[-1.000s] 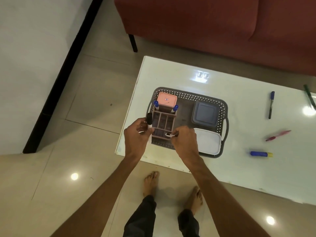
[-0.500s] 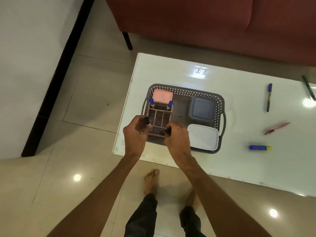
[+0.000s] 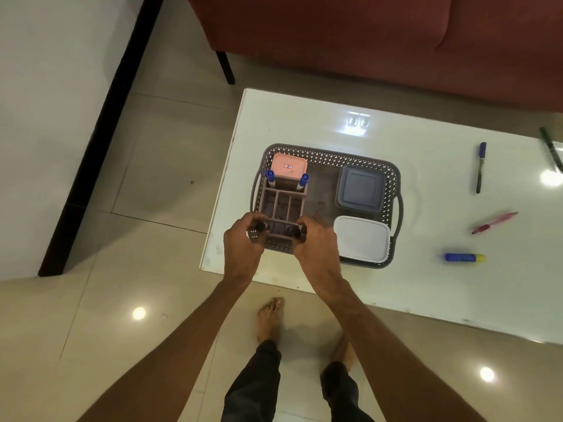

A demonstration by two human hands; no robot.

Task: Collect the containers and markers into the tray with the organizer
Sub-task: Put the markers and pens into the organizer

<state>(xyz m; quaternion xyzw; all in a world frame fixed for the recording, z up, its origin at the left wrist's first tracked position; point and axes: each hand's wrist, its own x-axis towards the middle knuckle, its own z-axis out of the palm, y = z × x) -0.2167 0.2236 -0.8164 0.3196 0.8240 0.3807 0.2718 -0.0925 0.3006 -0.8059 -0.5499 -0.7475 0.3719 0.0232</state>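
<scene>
A grey perforated tray (image 3: 335, 156) sits at the left end of the white table (image 3: 396, 293). Inside it stands a mauve organizer (image 3: 283, 205) with two blue-capped markers (image 3: 269, 177) at its far corners. A pink container (image 3: 288, 166), a grey-blue container (image 3: 361, 190) and a white container (image 3: 362, 237) also lie in the tray. My left hand (image 3: 242, 245) grips a black-capped marker (image 3: 259, 226) at the organizer's near left corner. My right hand (image 3: 316, 242) grips another black-capped marker (image 3: 295, 232) at the near right corner.
Loose on the table to the right lie a blue-capped marker (image 3: 480, 167), a pink pen (image 3: 493, 223), a blue and yellow marker (image 3: 464, 257) and a dark green marker (image 3: 550, 149). A red sofa (image 3: 365, 41) stands beyond the table. My bare feet are on the tiled floor.
Both hands have lowered their black-capped markers from above the organizer's near edge down into its near corners. The tray and the loose pens have not moved.
</scene>
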